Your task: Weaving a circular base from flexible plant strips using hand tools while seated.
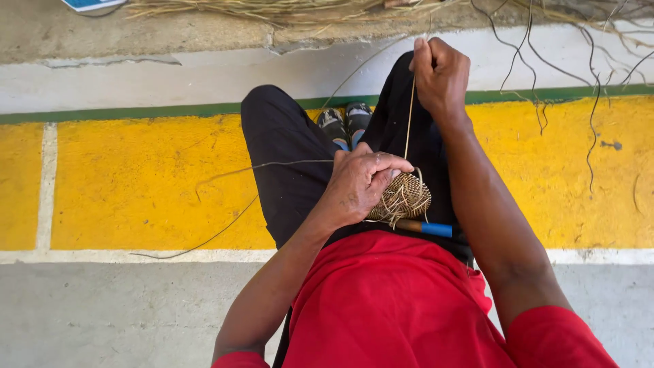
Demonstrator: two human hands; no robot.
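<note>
Woven piece on lap: dry straw-coloured plant fibre, matt, rough, tight weave. Single strand same stuff, thin, stiff-looking. Tool tucked under it: handle part tan wood-ish, part blue, slightly glossy, probably plastic. Trousers black cloth, smooth, faint sheen. Shirt red cloth, soft, matt. Floor painted concrete, yellow coat chalky and scuffed, bare grey bits gritty, cracked. Loose fibre pile up top, dry, wiry.

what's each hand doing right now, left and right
Left hand: closed on the small woven piece in the lap.
Right hand: closed, pinching a thin fibre strand pulled up taut from the weave.
</note>
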